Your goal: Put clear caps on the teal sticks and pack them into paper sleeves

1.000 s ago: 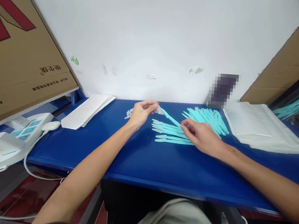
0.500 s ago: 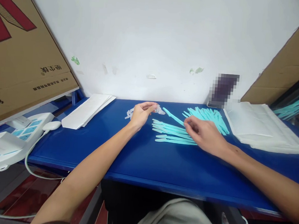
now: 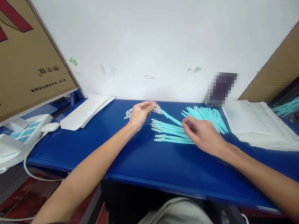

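Observation:
My right hand (image 3: 203, 132) is closed in a pinch on the handle of a turquoise eyebrow razor (image 3: 173, 119), its head pointing up and left. My left hand (image 3: 139, 115) pinches a small clear plastic cap (image 3: 155, 107) at its fingertips. The razor's head meets the clear plastic beside those fingertips; whether it is inside the cap I cannot tell. More clear caps (image 3: 127, 114) lie behind my left hand, partly hidden. Below the held razor, several turquoise razors (image 3: 170, 130) lie side by side, their right ends hidden by my right hand. A loose heap of razors (image 3: 208, 116) lies behind that hand.
White paper sleeves (image 3: 86, 112) lie on the left of the blue table (image 3: 125, 158). Translucent bags (image 3: 258, 126) lie at right, near a blurred phone-like object (image 3: 222, 89). A power strip (image 3: 32, 134) and cardboard box (image 3: 27, 55) stand left. A clear jar (image 3: 297, 98) holds more razors.
The held razor's head has come up to the clear plastic at my left fingertips; a small gap was there before. My right hand has shifted slightly left.

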The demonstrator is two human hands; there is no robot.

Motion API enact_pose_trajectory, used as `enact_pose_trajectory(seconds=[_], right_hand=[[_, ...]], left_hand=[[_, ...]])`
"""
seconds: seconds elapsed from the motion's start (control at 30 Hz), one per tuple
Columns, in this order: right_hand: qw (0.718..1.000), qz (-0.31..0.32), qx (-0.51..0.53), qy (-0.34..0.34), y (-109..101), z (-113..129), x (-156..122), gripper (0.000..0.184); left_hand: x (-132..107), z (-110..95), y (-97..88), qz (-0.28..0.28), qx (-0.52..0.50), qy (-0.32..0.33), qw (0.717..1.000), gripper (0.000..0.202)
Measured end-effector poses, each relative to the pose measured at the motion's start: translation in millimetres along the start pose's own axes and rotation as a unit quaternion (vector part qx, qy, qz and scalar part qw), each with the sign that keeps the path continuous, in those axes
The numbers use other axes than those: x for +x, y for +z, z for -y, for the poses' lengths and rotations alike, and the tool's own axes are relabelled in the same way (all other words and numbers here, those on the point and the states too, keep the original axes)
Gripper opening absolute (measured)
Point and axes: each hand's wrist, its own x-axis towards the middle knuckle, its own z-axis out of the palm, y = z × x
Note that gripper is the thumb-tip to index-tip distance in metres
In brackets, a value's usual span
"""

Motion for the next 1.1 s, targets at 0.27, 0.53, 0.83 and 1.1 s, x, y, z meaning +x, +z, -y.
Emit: enact_pose_trajectory(seconds=[0.27, 0.53, 0.83, 1.1], right_hand=[[1.000, 0.029, -0.001, 0.013, 3, -2, -2, 0.019], [0.992, 0.081, -0.092, -0.017, 7, -16, 2, 0.030], [0.996, 0.053, -0.037, 0.054, -2, -7, 4, 0.051], [0.962, 0.231, -0.146, 0.025, -14, 0, 24, 0.092]], left_hand=[[-15, -12, 8.9, 0.124, 0.086, 0.033, 0.988, 0.036], [-10, -14, -6.8, 0.164, 0.325, 0.149, 0.919, 0.034], [3, -5, -29.0, 0.135, 0.548, 0.225, 0.794, 0.043], [21, -3, -71.4, -0.014, 0.628, 0.206, 0.750, 0.042]])
